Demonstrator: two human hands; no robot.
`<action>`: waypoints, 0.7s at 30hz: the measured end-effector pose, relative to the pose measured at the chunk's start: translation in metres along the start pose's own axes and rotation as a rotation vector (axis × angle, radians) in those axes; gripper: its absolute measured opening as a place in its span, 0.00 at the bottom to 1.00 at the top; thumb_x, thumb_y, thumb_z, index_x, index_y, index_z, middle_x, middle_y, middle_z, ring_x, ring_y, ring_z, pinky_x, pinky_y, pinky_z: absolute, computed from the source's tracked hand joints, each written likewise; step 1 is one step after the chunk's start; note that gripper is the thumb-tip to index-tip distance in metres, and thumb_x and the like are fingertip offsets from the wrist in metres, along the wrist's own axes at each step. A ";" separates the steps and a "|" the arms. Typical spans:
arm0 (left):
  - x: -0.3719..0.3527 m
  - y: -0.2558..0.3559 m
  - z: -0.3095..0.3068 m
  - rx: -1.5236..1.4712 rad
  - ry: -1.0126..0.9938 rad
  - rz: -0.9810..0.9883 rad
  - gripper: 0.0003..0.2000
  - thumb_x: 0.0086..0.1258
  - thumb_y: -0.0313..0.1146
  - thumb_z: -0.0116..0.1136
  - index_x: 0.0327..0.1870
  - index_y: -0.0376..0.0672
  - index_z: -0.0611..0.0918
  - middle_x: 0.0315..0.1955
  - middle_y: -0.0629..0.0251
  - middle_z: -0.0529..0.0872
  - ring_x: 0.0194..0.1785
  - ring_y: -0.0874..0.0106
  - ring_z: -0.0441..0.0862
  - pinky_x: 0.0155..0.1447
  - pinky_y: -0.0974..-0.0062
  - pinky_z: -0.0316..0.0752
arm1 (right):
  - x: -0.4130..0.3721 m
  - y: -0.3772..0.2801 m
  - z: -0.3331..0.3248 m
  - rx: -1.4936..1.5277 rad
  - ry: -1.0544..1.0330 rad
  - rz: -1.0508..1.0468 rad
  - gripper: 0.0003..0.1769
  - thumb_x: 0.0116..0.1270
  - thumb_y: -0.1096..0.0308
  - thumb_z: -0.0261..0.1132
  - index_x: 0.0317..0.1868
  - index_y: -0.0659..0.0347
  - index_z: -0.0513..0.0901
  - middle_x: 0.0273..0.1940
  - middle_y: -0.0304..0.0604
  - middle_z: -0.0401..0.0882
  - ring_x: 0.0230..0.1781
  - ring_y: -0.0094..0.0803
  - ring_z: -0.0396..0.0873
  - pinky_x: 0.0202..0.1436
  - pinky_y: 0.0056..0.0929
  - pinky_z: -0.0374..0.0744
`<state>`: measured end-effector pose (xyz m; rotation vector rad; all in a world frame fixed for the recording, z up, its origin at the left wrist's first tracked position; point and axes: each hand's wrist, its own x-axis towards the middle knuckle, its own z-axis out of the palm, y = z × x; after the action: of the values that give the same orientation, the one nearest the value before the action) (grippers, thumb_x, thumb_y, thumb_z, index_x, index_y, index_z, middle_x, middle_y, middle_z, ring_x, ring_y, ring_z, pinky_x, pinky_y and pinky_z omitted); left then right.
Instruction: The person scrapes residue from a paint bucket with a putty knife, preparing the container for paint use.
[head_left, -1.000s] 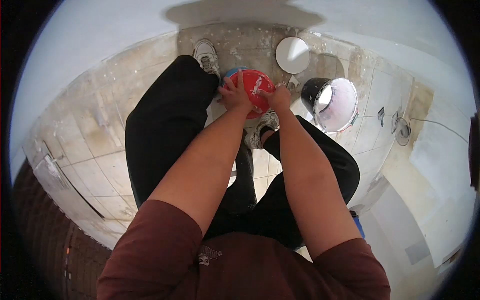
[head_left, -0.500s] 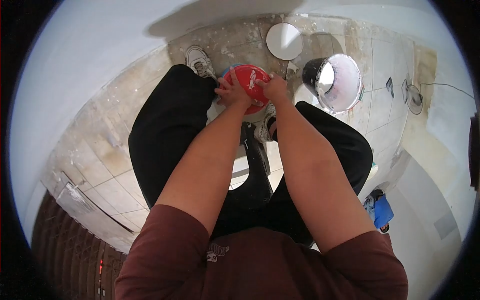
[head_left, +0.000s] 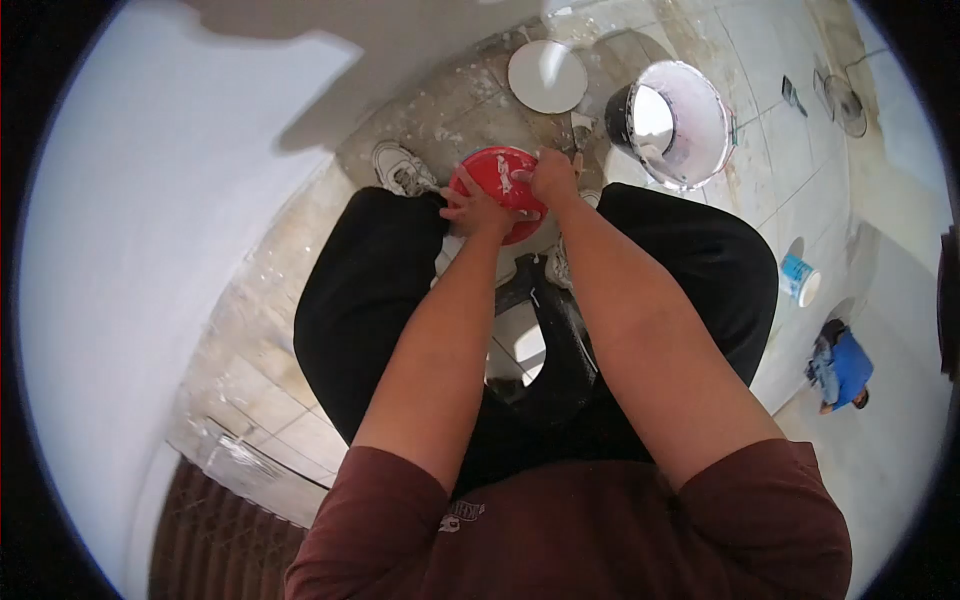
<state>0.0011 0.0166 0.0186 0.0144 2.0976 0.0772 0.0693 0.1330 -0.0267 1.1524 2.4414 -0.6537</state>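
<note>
Two hands: both on the red lid (head_left: 499, 172), low over the tiled floor (head_left: 770, 175), between the wearer's feet.
Left hand (head_left: 478, 212): fingers spread wide across the lid's left and near side, palm down; the grip is open, pressed or resting on it rather than closed round it.
Right hand (head_left: 553, 180): fingers bent at the right rim, thumb reaching onto the top; the grip is partly closed on that edge, though how firmly I cannot tell.
Red lid: roughly level, with white smears on top; whatever supports it is largely hidden.
Done: the lid is in place under both hands, as far as its upper face shows.
Left: whether its rim is seated or loose all round cannot be told; the hands have not let go.
White disc (head_left: 547, 77): flat near the wall-side edge of the floor, apart from the lid.
Black bucket (head_left: 620, 116): right of the disc, mouth uncovered, its inside coated white.
Blue-and-white tub (head_left: 800, 280): farther right, near a person in blue (head_left: 850, 365).
</note>
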 end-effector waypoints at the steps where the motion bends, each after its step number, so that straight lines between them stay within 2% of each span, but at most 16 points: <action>1: 0.002 -0.001 0.004 0.009 0.036 -0.002 0.73 0.34 0.58 0.81 0.77 0.56 0.34 0.75 0.44 0.34 0.75 0.37 0.44 0.70 0.38 0.59 | -0.001 -0.002 -0.001 0.036 -0.018 0.024 0.33 0.53 0.45 0.74 0.46 0.67 0.80 0.45 0.57 0.82 0.53 0.50 0.79 0.58 0.42 0.75; 2: 0.005 0.000 0.008 0.017 0.072 -0.002 0.71 0.36 0.58 0.81 0.77 0.55 0.37 0.75 0.43 0.34 0.75 0.36 0.44 0.70 0.38 0.59 | -0.002 -0.003 -0.003 0.071 -0.034 0.049 0.32 0.53 0.46 0.75 0.45 0.67 0.80 0.45 0.57 0.82 0.54 0.51 0.79 0.59 0.43 0.75; 5: 0.010 0.002 0.014 0.162 0.583 0.433 0.57 0.41 0.50 0.79 0.74 0.48 0.56 0.73 0.44 0.50 0.73 0.42 0.53 0.70 0.43 0.59 | -0.016 -0.014 -0.011 0.107 0.126 0.115 0.27 0.55 0.54 0.75 0.44 0.68 0.79 0.44 0.59 0.81 0.52 0.54 0.79 0.58 0.43 0.76; 8: 0.060 0.023 0.000 0.454 0.236 1.132 0.42 0.42 0.42 0.77 0.63 0.42 0.71 0.64 0.49 0.68 0.67 0.49 0.65 0.69 0.52 0.64 | -0.002 0.007 0.012 0.228 0.023 0.099 0.24 0.61 0.55 0.69 0.47 0.68 0.80 0.50 0.59 0.80 0.55 0.53 0.78 0.58 0.42 0.76; 11: 0.055 0.053 -0.032 0.654 0.043 1.289 0.34 0.44 0.44 0.75 0.54 0.40 0.76 0.55 0.55 0.75 0.63 0.56 0.70 0.67 0.62 0.68 | -0.002 0.017 -0.043 0.412 -0.223 0.162 0.23 0.62 0.56 0.66 0.47 0.68 0.81 0.49 0.58 0.82 0.55 0.54 0.78 0.58 0.42 0.76; 14: 0.042 0.068 -0.039 0.790 0.009 1.291 0.35 0.42 0.39 0.77 0.53 0.40 0.74 0.54 0.54 0.75 0.60 0.54 0.71 0.66 0.62 0.69 | 0.015 0.052 -0.009 0.726 -0.041 0.192 0.28 0.61 0.47 0.67 0.49 0.64 0.83 0.49 0.58 0.83 0.54 0.53 0.79 0.55 0.42 0.78; 17: 0.051 0.070 -0.034 0.890 0.033 1.316 0.35 0.38 0.35 0.79 0.51 0.40 0.73 0.51 0.54 0.75 0.58 0.54 0.73 0.63 0.62 0.70 | 0.013 0.068 0.010 0.807 -0.375 0.127 0.30 0.62 0.41 0.66 0.53 0.57 0.82 0.51 0.54 0.83 0.54 0.50 0.80 0.52 0.44 0.80; 21: 0.049 0.063 -0.033 0.896 0.092 1.383 0.32 0.39 0.33 0.79 0.47 0.40 0.72 0.47 0.55 0.75 0.54 0.54 0.74 0.58 0.62 0.72 | 0.010 0.076 0.028 1.065 -0.543 0.214 0.37 0.58 0.33 0.66 0.57 0.53 0.80 0.53 0.49 0.81 0.54 0.45 0.79 0.52 0.49 0.81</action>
<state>-0.0529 0.0797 -0.0033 1.9702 1.6554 -0.0462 0.1271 0.1667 -0.0738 1.2751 1.4265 -1.9929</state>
